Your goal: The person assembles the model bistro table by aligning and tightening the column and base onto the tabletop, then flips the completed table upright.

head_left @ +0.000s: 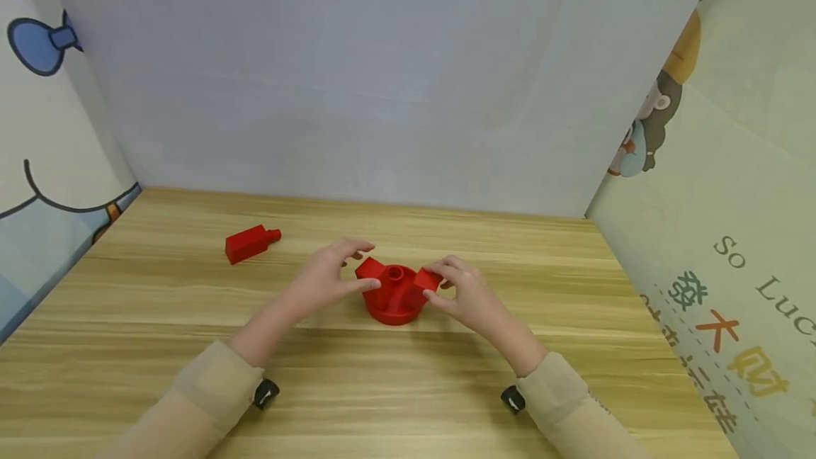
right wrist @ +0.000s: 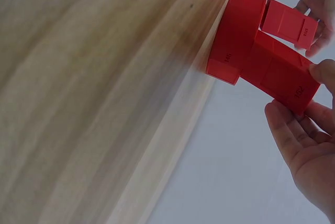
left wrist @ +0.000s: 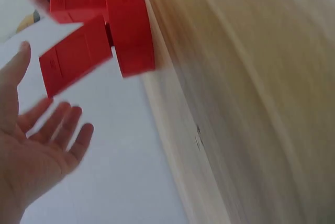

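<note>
A round red base (head_left: 393,316) stands on the table with two red blocks leaning outward from it and a small ring-shaped socket (head_left: 395,273) between them. My left hand (head_left: 321,276) is spread around the left block (left wrist: 78,56), fingers relaxed, with a gap to it in the left wrist view. The right block (right wrist: 282,72) is pinched at its upper end between the thumb and fingers of my right hand (head_left: 470,296); its lower end sits in the base.
A separate red block with a narrow round neck (head_left: 248,244) lies on its side at the left of the wooden table (head_left: 382,388). A pale cloth wall (head_left: 357,91) rises behind, with printed sheets at both sides.
</note>
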`<state>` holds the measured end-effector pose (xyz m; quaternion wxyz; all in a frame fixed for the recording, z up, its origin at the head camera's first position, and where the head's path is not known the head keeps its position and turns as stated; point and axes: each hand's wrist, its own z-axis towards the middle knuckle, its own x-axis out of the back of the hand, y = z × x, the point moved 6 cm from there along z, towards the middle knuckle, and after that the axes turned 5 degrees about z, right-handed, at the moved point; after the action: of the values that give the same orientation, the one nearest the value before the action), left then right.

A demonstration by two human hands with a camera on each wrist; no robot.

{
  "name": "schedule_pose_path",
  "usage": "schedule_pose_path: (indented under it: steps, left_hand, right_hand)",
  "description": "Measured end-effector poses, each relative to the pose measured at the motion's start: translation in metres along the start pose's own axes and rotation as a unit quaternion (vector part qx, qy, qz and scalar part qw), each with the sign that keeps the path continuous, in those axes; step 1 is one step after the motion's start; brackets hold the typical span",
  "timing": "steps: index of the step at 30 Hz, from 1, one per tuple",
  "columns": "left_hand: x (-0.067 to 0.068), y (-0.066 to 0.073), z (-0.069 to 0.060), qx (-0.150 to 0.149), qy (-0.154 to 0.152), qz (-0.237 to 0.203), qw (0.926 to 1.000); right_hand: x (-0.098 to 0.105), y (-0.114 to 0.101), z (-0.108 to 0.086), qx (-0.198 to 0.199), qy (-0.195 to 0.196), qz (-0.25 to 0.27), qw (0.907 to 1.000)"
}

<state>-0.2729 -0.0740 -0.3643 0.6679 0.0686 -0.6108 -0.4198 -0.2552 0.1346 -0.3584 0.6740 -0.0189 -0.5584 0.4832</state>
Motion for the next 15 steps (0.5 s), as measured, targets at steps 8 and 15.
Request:
schedule_pose_path:
  steps: [8, 15]
  left_hand:
    - [-0.0070, 0.0014, 0.0029, 0.092, 0.040, -0.011, 0.9949]
    - [-0.0092, 0.0000, 0.0049, 0.047, 0.022, 0.001, 0.9986]
  right_hand:
    - [-0.0008, -0.0004, -0.0007, -0.001, 0.000, -0.003, 1.0000]
    - [-0.0012, -0.0004, -0.0012, -0.003, 0.000, -0.004, 1.0000]
